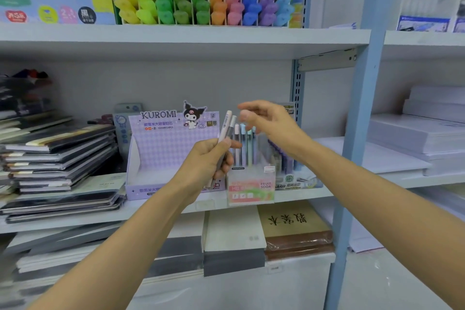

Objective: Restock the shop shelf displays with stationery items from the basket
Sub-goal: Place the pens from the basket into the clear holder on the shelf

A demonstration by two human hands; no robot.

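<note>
Pinched upright in the left hand, between thumb and curled fingers: two pens, one pale pink, one grey, held just in front of the middle shelf. Hovering above and to the right, the right hand, fingers loosely spread, gripping nothing, slightly blurred. Beneath it, at the shelf's front edge, a clear Fruit Soda box packed with pastel pens standing on end. Just left of that box, a lilac Kuromi display carton, open at the front. On the upper shelf, a divided highlighter rack, each slot stacked with one colour: yellow, green, orange, pink, blue, purple. Far left, stacked notebooks; far right, reams of white paper.
</note>
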